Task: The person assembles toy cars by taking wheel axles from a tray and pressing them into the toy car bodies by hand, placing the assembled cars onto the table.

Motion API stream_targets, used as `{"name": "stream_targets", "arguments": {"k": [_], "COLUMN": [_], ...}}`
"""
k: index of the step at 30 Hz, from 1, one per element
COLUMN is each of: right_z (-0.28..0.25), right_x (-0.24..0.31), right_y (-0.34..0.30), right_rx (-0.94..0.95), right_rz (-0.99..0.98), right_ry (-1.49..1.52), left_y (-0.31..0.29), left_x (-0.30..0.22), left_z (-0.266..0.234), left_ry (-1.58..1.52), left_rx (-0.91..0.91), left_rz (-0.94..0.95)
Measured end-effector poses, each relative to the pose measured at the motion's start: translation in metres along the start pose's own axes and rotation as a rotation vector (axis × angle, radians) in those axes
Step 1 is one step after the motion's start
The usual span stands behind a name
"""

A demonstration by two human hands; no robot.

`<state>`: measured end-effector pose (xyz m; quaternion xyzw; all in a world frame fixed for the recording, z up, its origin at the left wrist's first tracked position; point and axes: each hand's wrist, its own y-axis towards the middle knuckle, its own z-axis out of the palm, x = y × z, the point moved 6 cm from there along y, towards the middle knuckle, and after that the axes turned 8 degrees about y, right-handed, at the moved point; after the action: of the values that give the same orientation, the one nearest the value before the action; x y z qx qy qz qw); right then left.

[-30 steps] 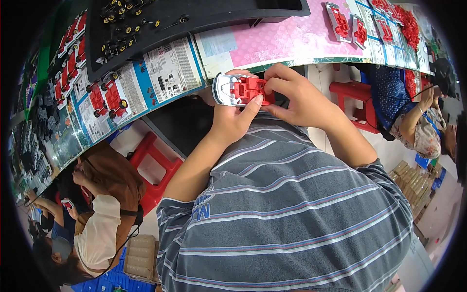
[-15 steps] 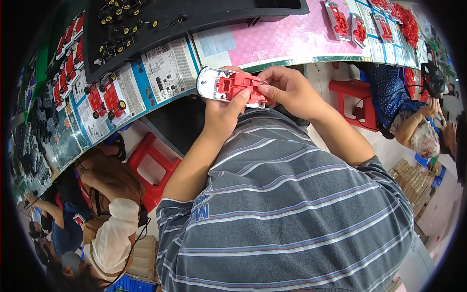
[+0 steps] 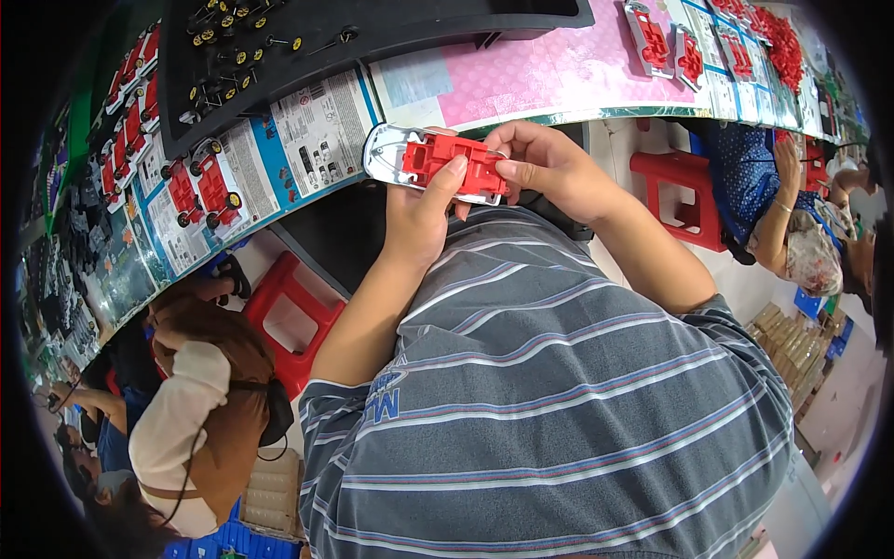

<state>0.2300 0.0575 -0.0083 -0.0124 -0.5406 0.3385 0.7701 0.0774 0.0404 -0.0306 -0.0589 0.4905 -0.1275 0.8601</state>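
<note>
Just beyond my lap, over the table's near edge, is a toy car (image 3: 386, 155), underside up, with a white body and a red chassis. My left hand (image 3: 418, 211) is closed around its near side, the thumb pressing on the red chassis and the fingers hidden beneath. At the car's right end, my right hand (image 3: 555, 174) grips with bent fingers, its thumb tip against the chassis edge. Whether a small part sits between those right fingertips cannot be made out. No wheels show on this car.
A black tray (image 3: 391, 47) with yellow-and-black wheel axles spans the table's far side. Wheeled cars (image 3: 203, 186) lie at left; cars without visible wheels (image 3: 649, 42) lie at right, near a heap of red parts (image 3: 778, 51). Red stools (image 3: 293, 321) and co-workers flank me.
The toy car has shifted slightly left in my hands, and my left thumb has slid a little left along the chassis. Co-workers on both sides have changed posture.
</note>
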Motion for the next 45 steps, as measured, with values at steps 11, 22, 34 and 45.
{"name": "stream_targets", "arguments": {"k": [11, 22, 34, 45], "right_z": [0.0, -0.006, -0.002, 0.033], "right_x": [-0.002, -0.006, 0.01, 0.032], "right_y": [0.003, 0.006, 0.001, -0.01], "right_rx": [0.02, 0.037, -0.068, -0.098], "right_rz": [0.032, 0.016, -0.134, -0.578], "right_ry": [0.02, -0.126, -0.411, -1.055], "left_y": [0.003, 0.0, -0.005, -0.009], "left_x": [0.002, -0.002, -0.005, -0.026], "left_z": [-0.004, -0.003, -0.003, 0.006], "left_ry": [-0.041, 0.02, 0.247, 0.548], "left_rx": [-0.032, 0.026, 0.008, -0.07], "left_rz": [-0.03, 0.028, 0.08, 0.264]}}
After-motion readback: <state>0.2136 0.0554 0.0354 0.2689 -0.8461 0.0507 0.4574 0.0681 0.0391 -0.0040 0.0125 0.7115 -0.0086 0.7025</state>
